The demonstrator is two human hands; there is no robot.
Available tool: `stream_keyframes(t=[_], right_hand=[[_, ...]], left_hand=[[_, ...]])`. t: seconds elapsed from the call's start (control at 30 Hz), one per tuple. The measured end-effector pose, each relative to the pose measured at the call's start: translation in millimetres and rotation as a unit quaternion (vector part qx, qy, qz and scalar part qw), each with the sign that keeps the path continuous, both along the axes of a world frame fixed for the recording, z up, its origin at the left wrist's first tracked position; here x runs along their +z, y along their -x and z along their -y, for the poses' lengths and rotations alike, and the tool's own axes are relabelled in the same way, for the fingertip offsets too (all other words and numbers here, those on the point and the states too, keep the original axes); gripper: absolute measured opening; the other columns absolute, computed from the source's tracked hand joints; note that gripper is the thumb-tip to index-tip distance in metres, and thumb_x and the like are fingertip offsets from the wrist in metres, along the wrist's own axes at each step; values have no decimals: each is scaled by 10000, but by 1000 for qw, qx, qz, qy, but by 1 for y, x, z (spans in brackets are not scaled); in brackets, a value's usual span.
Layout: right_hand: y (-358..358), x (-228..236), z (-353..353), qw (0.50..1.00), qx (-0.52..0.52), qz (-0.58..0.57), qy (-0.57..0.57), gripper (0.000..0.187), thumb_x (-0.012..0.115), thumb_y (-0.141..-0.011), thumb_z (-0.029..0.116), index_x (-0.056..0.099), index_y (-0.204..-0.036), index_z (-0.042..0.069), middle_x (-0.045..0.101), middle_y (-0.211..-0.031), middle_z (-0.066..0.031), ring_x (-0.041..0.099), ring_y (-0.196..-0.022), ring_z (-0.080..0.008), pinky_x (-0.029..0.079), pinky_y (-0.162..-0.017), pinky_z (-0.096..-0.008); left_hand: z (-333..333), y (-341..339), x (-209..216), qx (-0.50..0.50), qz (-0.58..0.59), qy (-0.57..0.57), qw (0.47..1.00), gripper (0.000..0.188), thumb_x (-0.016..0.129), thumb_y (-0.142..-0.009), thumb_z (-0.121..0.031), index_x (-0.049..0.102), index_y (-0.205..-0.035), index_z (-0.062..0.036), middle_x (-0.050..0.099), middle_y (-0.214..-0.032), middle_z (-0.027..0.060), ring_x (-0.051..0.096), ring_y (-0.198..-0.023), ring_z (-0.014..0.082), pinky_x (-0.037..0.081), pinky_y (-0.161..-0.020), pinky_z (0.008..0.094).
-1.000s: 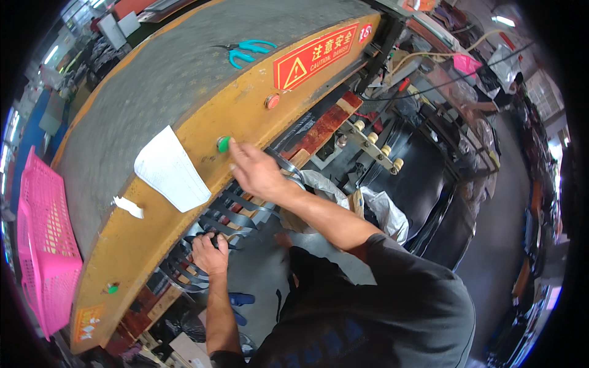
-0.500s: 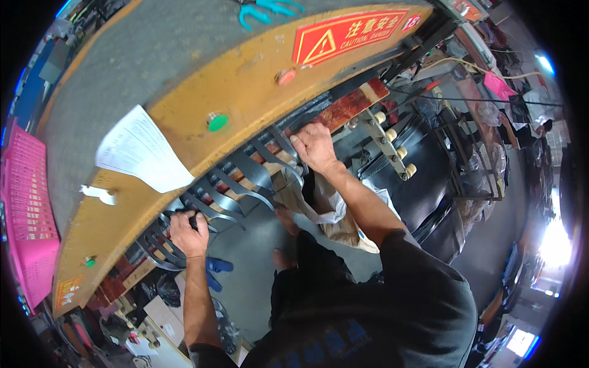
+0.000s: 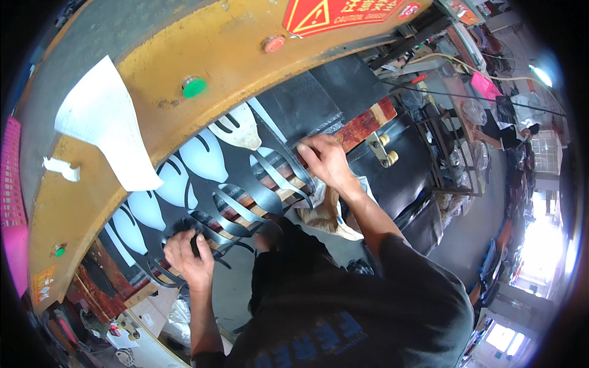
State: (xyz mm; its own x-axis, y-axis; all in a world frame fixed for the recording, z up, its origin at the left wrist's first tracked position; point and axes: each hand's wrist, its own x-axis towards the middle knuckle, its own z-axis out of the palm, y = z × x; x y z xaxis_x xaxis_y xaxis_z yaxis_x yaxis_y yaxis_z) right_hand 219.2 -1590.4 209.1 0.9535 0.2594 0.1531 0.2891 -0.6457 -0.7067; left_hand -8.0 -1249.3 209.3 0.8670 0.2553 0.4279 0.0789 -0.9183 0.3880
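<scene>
Near side of beam [image 3: 233, 61]: black sheet [image 3: 243, 168] lay with pale shapes [image 3: 205, 157] showing; cutting appeared done, strips [image 3: 279, 176] not yet freed. Left hand [image 3: 189, 256] pinched bunched strips; right hand [image 3: 326, 162] curled at sheet's edge, grip could not be told.

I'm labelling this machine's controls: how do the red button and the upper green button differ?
The upper green button is vivid green, while the red button is orange-red. The upper green button sits nearer the white paper; the red button sits nearer the red warning sign. Both are round and mounted on the yellow beam.
</scene>
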Motion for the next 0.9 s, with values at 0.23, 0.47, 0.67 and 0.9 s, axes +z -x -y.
stream_keyframes(t=[0.23,0.47,0.67,0.9], right_hand=[[14,16,-112,960,130,0,246,937,867,-793,484,538,-1591,118,439,-1597,-366,553,-1305,-574,471,-1151,-554],[26,40,-49,975,139,-152,86,851,886,-669,371,714,-1467,132,588,-1520,-259,636,-1330,-357,522,-1111,-365],[40,55,-4,906,90,-344,-231,623,845,-789,322,783,-1342,42,785,-1139,-99,710,-999,-190,575,-891,-306],[75,33,4,746,18,-481,-460,553,715,-929,387,705,-1254,-61,772,-1044,-178,759,-862,-250,662,-848,-398]], left_hand=[[119,-78,-28,-261,24,95,960,166,751,-880,-140,760,-1031,-72,737,-1138,66,656,-1119,314,513,-978,467],[163,-16,-64,-271,68,75,957,146,760,-848,-134,734,-987,-98,698,-1108,38,643,-1100,289,509,-944,457],[187,20,-45,-280,72,131,948,106,779,-863,-162,735,-925,-89,707,-1077,38,645,-1084,301,503,-940,461],[218,9,2,-204,-155,260,931,488,905,-829,-485,731,-908,-35,739,-734,110,734,-670,353,591,-694,464]])
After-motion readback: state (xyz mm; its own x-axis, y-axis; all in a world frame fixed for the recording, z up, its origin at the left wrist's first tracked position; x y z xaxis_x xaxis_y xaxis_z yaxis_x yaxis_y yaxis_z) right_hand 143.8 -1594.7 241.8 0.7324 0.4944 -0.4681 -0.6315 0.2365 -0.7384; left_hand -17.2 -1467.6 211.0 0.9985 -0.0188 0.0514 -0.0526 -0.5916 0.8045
